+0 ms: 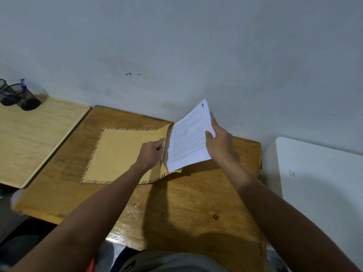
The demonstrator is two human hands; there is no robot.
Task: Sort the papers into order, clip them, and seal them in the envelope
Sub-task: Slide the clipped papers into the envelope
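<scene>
A brown envelope [119, 152] with a red and black striped border lies flat on the wooden desk [186, 209]. My left hand [151, 154] pinches the upper layer at the envelope's right, open end and lifts it. My right hand [220, 142] grips the right edge of a stack of white printed papers [188, 142], thumb on top. The top sheet bears the number 1 at its far corner. The stack's left edge sits at the envelope's mouth, tilted up toward the wall. No clip shows on the papers.
A lighter wooden table [39, 134] adjoins on the left, with a black mesh pen holder [17, 97] holding blue pens at its far corner. A white surface [324, 183] stands to the right. A grey wall [176, 46] runs right behind the desk.
</scene>
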